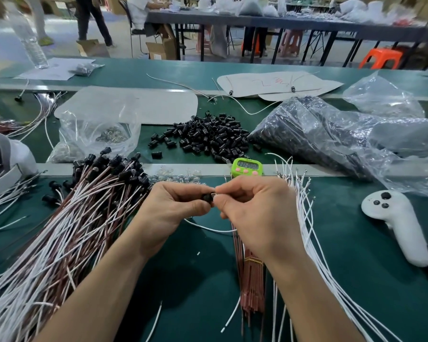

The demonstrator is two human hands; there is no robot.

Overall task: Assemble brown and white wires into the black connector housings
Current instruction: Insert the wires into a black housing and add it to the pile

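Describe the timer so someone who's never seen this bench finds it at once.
Follow the pale strip crossing the green table. The timer stands at that strip, between the pile of black housings and the right hand. It alone is lime green, with pink buttons.

Both hands (173,206) (252,208) pinch a black housing (207,196), wire probably entering it.

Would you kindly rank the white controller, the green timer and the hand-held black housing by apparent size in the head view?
1. white controller.
2. green timer, lying farther away.
3. black housing, partly hidden between the left hand and right hand.
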